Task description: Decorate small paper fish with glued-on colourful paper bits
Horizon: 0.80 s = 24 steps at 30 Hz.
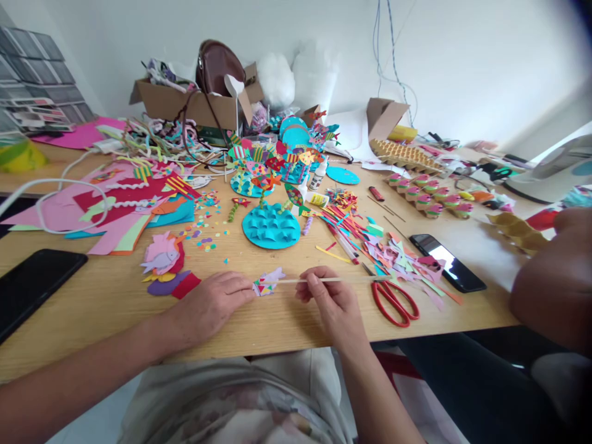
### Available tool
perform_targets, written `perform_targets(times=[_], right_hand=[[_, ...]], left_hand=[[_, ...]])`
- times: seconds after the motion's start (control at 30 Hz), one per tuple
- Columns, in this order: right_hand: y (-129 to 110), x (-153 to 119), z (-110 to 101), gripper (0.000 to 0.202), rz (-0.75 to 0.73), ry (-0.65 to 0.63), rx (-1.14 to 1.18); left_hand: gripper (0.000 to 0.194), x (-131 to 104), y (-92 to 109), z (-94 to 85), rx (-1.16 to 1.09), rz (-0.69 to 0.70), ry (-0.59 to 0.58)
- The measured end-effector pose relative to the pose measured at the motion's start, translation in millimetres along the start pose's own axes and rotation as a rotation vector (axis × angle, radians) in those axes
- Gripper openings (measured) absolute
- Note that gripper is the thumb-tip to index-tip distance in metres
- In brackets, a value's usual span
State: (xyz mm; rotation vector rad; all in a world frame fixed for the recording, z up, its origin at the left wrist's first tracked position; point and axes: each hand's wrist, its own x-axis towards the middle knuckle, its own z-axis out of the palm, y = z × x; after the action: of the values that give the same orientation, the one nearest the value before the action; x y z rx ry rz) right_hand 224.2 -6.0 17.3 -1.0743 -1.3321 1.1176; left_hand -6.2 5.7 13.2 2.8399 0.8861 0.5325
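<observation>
A small lilac paper fish (269, 282) with coloured scraps on its body lies on the table. My left hand (215, 302) rests beside it, fingers together, its fingertips pressing the fish's left end. Between thumb and fingers, my right hand (330, 299) pinches a thin pale stick (333, 280); its left tip reaches the fish's right side. Red-handled scissors (395, 302) lie just right of that hand, under the stick's far end. More cut paper fish (163, 254) are piled to the left. A blue scalloped disc (271, 227) stands ahead of my hands.
Phones lie at left (39, 283) and right (448, 262). Paper scraps (402, 256), glue bottles (317, 176), coloured sheets (111, 203) and egg-carton pieces (428, 194) spread across the table. A cardboard box (171, 102) stands behind. Another person's arm (555, 277) is at right.
</observation>
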Motion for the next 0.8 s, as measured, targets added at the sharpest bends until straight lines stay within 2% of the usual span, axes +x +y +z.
perform_targets(times=[0.1, 0.17, 0.37, 0.47, 0.57, 0.8], right_hand=[[-6, -1, -7, 0.015, -0.086, 0.083, 0.010], [-13, -1, -15, 0.015, -0.179, 0.134, -0.063], [-19, 16, -56, 0.024, -0.376, 0.132, -0.651], [-15, 30, -77, 0.031, -0.399, 0.038, -0.824], [-14, 41, -90, 0.032, -0.343, -0.103, -0.935], [-13, 54, -99, 0.041, -0.243, -0.314, -1.213]], left_hand=[[0.034, -1, -1, 1.5, -0.021, -0.013, 0.005], [0.034, -2, -2, 2.2, -0.049, -0.034, 0.027], [0.033, -3, -8, -5.3, -0.158, -0.092, 0.032], [0.029, -1, -17, -15.2, -0.156, -0.114, 0.068], [0.024, 1, -32, -30.1, -0.120, -0.173, 0.085], [0.024, 6, -71, -69.7, -0.023, -0.544, 0.158]])
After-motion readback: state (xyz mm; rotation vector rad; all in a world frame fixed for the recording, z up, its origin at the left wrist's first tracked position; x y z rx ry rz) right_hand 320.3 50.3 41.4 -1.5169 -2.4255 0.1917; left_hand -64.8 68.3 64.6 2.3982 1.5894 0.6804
